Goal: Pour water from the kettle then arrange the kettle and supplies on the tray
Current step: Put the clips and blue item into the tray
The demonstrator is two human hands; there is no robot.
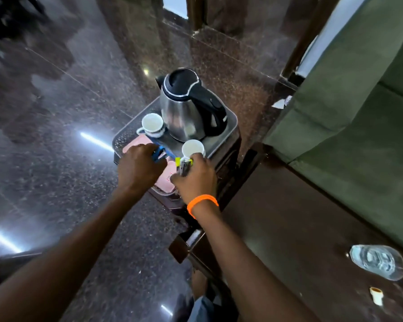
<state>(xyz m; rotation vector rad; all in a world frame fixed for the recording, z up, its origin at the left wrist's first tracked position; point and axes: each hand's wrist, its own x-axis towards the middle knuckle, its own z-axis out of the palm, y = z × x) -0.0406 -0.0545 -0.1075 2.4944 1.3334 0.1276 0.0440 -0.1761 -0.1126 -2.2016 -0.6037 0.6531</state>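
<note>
The left hand [139, 167] is closed around a blue sachet [159, 154], its fingertips pointing to two o'clock; the right hand [194, 175] pinches a bundle of yellow-tipped sachets [183, 165], upright, touching the near cup [192, 148] at twelve o'clock; pink packets [165, 181] lie flat between both hands, on the tray [233, 119]; the far cup [152, 124] sits at eleven o'clock; the kettle [186, 108] stands behind, at twelve, already on the tray; I judge the right hand nearer the near cup, so its bundle likely goes in or beside that.
</note>
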